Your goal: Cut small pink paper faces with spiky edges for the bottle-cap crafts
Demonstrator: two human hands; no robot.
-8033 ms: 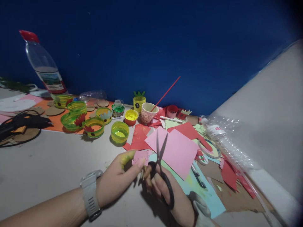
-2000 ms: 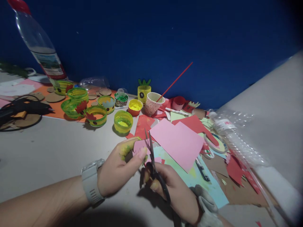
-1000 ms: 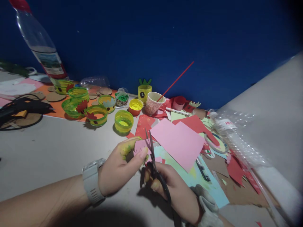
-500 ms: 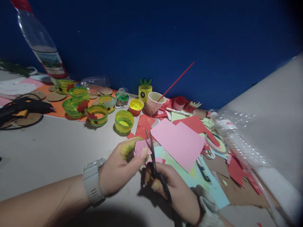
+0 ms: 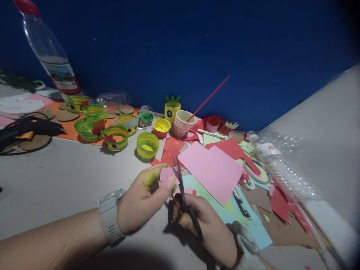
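Between the thumb and fingers of my left hand (image 5: 146, 197) is a small piece of pink paper (image 5: 166, 174) with a zigzag line drawn on it. Yellow-green paint stains that hand. My right hand (image 5: 204, 221) grips black-handled scissors (image 5: 184, 204), their blades pointing away from me and slightly parted at the right edge of the pink piece. Beyond the scissors lies a larger sheet of pink paper (image 5: 212, 172), over a light blue paint-marked sheet (image 5: 253, 228).
Several yellow-green painted cups (image 5: 147, 145) stand behind my left hand. A patterned paper cup (image 5: 181, 125) holds a red stick. At left are a black glue gun (image 5: 33, 127) and a tall bottle (image 5: 53, 60). Bubble wrap (image 5: 292, 176), a tape roll (image 5: 257, 170) and a cutter knife (image 5: 241, 202) lie right.
The scissor blades have closed slightly against the edge of the small pink piece. Both hands stay in nearly the same place.
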